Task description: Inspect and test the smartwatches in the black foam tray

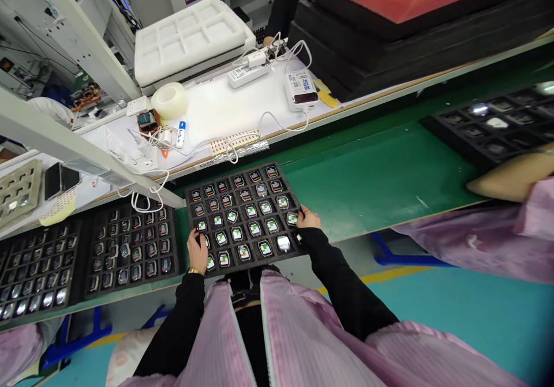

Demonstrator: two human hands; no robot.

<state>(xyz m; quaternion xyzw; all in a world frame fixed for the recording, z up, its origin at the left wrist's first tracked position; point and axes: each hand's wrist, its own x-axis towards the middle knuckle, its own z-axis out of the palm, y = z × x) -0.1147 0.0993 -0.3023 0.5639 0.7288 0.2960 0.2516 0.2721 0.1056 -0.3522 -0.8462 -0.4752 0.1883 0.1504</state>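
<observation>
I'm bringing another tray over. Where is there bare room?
Widest: the green bench between the held tray and far-right tray. Smaller: the white shelf between the tape roll and white device. Crowded: left of the held tray, where dark trays sit.

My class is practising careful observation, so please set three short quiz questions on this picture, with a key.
1. What do the left hand and right hand both touch?
a) a white cable
b) a dark compartmented tray
c) a roll of tape

2. True or false: every screen in that tray is completely black.

3. What colour is the work surface beneath the tray?

Key: 1. b. 2. False; many screens show white and green. 3. Green.
</observation>
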